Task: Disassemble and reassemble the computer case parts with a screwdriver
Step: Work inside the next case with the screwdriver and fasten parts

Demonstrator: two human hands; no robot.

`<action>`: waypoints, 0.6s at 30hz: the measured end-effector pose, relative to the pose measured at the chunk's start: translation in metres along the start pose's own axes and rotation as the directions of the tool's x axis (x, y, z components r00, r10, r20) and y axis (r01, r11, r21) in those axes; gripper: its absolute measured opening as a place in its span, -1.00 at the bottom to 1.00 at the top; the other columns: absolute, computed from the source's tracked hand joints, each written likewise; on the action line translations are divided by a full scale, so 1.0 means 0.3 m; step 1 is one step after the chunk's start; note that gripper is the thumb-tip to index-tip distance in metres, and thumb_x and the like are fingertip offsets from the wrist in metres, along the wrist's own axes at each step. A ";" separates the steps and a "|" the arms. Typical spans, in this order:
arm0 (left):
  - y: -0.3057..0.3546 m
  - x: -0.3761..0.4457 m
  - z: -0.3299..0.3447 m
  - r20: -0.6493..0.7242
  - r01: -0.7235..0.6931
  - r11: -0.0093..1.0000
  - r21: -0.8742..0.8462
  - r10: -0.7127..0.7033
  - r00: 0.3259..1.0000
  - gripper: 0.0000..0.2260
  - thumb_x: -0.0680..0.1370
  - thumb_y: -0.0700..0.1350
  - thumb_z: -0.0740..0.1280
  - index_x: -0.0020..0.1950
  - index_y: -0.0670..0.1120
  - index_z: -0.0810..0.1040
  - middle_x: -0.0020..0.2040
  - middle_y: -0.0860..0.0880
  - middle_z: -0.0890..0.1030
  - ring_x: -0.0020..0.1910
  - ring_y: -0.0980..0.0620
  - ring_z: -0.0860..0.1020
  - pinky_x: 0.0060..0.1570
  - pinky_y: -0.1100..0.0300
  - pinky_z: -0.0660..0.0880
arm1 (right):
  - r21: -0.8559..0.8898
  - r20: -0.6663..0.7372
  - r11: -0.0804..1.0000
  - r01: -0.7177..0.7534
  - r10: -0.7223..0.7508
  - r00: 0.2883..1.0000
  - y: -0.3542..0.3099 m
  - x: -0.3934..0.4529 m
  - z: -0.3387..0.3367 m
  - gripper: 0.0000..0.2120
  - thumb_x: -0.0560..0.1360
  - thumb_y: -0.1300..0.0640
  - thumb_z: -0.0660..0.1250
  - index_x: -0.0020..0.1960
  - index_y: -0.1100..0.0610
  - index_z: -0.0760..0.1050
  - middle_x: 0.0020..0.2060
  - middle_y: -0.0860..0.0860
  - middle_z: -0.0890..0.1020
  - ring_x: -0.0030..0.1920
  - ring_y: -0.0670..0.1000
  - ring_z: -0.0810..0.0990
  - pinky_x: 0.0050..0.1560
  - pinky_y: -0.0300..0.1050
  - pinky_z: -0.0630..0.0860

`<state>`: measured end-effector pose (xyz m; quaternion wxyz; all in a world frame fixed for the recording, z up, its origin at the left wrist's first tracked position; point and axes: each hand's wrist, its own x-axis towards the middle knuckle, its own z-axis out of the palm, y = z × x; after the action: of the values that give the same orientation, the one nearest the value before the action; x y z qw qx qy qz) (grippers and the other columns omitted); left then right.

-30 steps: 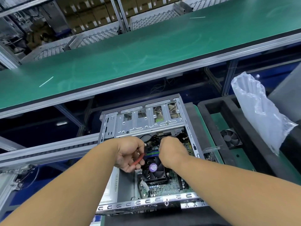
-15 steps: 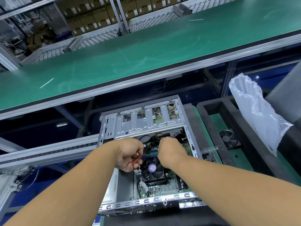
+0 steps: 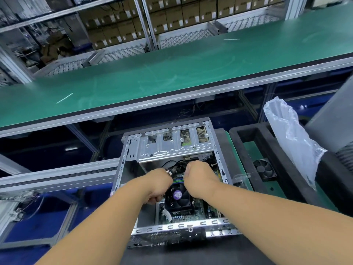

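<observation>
The open computer case [image 3: 126, 150] lies on its side in front of me, with its metal drive cage [image 3: 172, 148] at the far end. Inside are the motherboard [image 3: 183, 217] and a black CPU fan [image 3: 178, 197] with a purple sticker. My left hand [image 3: 156, 186] is inside the case to the left of the fan, its fingers curled round a cable connector [image 3: 169, 173] that pokes out by the thumb. My right hand [image 3: 200, 176] is curled down just beyond the fan, against black cables [image 3: 177, 166]. Its fingertips are hidden. No screwdriver is visible.
A green conveyor belt [image 3: 172, 73] runs across beyond the case, and an aluminium rail [image 3: 57, 173] lies to the left. On the right, a black foam tray [image 3: 246, 150] holds a loose fan [image 3: 264, 169], beside a clear plastic bag [image 3: 290, 140] and a grey housing [image 3: 334, 131].
The red cable that showed in my left hand is now hidden under its curled fingers. Both hands stay at almost the same spot inside the case.
</observation>
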<state>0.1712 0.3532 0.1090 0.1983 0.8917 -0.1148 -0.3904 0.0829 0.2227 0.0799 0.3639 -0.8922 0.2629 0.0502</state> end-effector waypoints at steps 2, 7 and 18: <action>-0.023 -0.082 0.003 -0.041 -0.116 0.990 -0.085 0.113 0.993 -0.91 0.57 -0.23 0.21 -0.05 -0.06 0.47 -0.30 -0.10 0.47 -0.52 0.00 0.36 -0.51 0.32 0.23 | 0.129 -0.052 0.990 0.063 -0.057 0.997 0.015 -0.074 -0.054 -0.84 0.59 0.15 0.31 -0.15 0.05 0.59 -0.28 -0.08 0.63 -0.37 -0.12 0.53 -0.40 -0.28 0.46; 0.036 -0.295 0.121 -0.020 -0.296 0.759 -0.580 0.350 0.937 -0.88 0.55 0.05 0.32 -0.13 0.04 0.51 -0.27 -0.12 0.53 -0.46 -0.04 0.38 -0.51 0.24 0.26 | 0.475 -0.326 0.874 0.104 0.065 0.943 0.184 -0.268 -0.236 -0.81 0.57 -0.01 0.41 -0.22 -0.06 0.64 -0.38 -0.09 0.66 -0.51 -0.18 0.47 -0.51 -0.35 0.38; 0.372 -0.433 0.653 0.271 0.111 0.408 -0.906 0.358 0.893 -0.70 0.71 0.07 0.21 0.24 -0.13 0.53 0.11 -0.21 0.68 0.03 -0.19 0.69 0.05 -0.33 0.61 | 0.586 -0.245 0.739 -0.332 0.552 0.797 0.834 -0.466 -0.238 -0.73 0.65 0.08 0.28 -0.03 0.25 0.64 -0.33 0.09 0.63 -0.40 0.08 0.53 -0.33 0.05 0.60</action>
<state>-0.0666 0.2482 0.1220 0.6456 0.5220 0.0062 -0.5574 -0.1707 0.0855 0.0156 0.5027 -0.6606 0.5445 -0.1201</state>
